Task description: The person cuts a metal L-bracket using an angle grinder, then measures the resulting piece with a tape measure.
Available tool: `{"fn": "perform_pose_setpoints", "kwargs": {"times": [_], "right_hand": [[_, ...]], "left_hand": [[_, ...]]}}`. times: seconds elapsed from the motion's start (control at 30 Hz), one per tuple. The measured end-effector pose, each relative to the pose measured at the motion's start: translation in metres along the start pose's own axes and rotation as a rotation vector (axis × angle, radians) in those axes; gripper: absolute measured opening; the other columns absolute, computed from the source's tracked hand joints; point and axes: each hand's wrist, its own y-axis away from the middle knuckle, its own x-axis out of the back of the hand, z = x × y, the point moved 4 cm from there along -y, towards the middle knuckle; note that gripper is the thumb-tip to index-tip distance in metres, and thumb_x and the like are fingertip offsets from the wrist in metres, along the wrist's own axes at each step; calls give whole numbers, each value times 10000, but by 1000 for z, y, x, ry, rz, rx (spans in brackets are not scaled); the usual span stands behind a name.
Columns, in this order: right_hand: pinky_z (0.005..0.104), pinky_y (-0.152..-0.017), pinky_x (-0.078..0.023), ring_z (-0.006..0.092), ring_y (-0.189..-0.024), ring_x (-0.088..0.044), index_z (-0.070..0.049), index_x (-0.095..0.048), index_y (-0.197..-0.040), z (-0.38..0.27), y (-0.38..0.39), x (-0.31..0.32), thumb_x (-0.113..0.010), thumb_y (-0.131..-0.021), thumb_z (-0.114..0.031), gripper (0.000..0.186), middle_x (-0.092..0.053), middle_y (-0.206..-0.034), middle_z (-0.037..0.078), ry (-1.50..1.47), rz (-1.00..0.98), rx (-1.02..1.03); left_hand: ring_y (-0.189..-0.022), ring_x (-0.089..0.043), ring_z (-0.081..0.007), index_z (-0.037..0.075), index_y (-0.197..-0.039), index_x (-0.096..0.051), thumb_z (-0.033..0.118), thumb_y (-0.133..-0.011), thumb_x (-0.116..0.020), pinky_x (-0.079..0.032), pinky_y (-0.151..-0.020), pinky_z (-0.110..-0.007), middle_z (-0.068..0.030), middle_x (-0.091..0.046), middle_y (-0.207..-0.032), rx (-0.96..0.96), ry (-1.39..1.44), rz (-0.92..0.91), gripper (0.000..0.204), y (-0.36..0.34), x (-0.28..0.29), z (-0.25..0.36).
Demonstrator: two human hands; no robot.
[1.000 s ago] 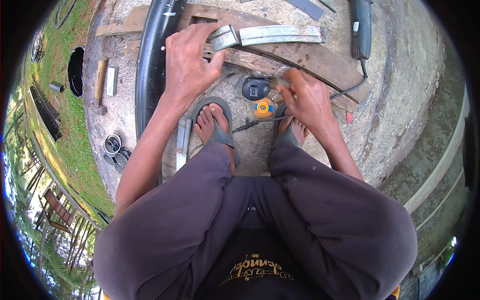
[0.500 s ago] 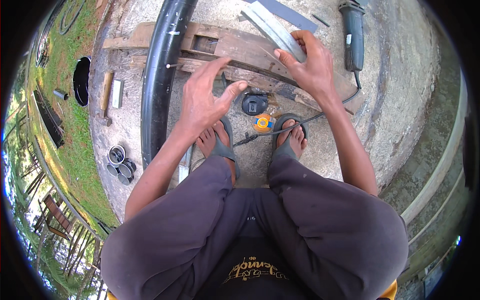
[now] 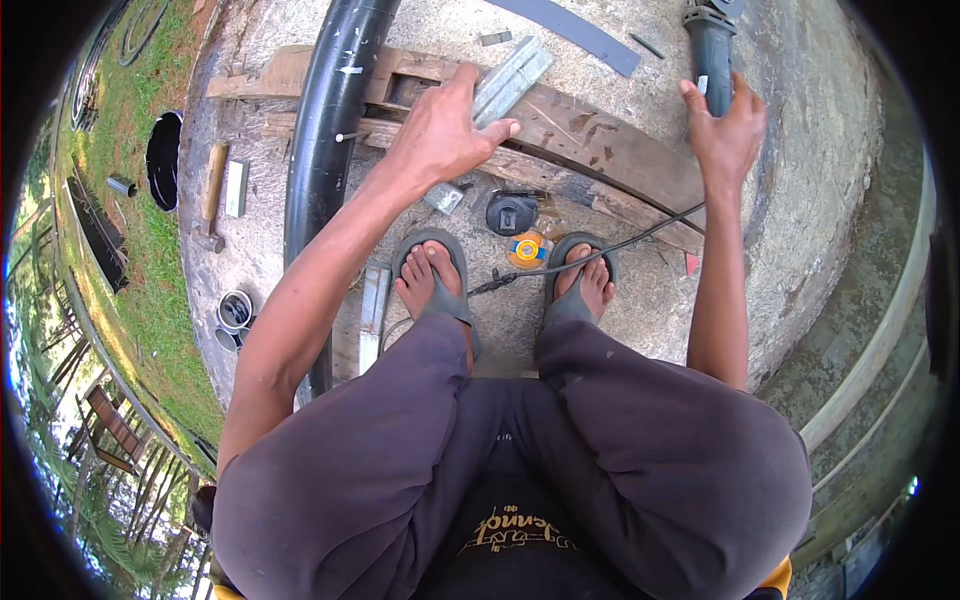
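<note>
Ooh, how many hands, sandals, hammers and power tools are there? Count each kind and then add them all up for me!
Hands: 2 (left hand, right hand)
Sandals: 2 (left sandal, right sandal)
Hammers: 1 (the hammer with a wooden handle)
Power tools: 1 (the dark grinder)
Total: 6

Bar silver-grey. Grinder dark grey-green, white patch. Pipe black, white-flecked. Board brown, dark-stained. Disc orange, blue band, yellow ring. Trousers dark purple-grey.
</note>
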Motion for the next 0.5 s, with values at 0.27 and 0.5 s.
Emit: {"fn": "perform_pose_setpoints", "kwargs": {"times": [0.27, 0.5], "right_hand": [[495, -918, -542, 433, -1053, -723, 86, -627, -1299, 78, -65, -82, -819, -742, -633, 930, -730, -1135, 308, -160, -387, -70], [432, -819, -539, 277, -878, -692, 68, -652, -1145, 71, -89, -64, -810, -713, -327, 607, -713, -971, 175, -395, -677, -274]], "left_hand": [[-767, -745, -428, -7, -1133, -601, 594, -956, -649, -563, -665, -566, -249, -712, -843, -34, -386, 87, 629, 0, -14, -6], [-994, -698, -347, 11, -1101, -639, 588, -914, -696, -556, -823, -515, -181, -618, -978, -243, -537, 431, 610, 15, 8, 17]]}}
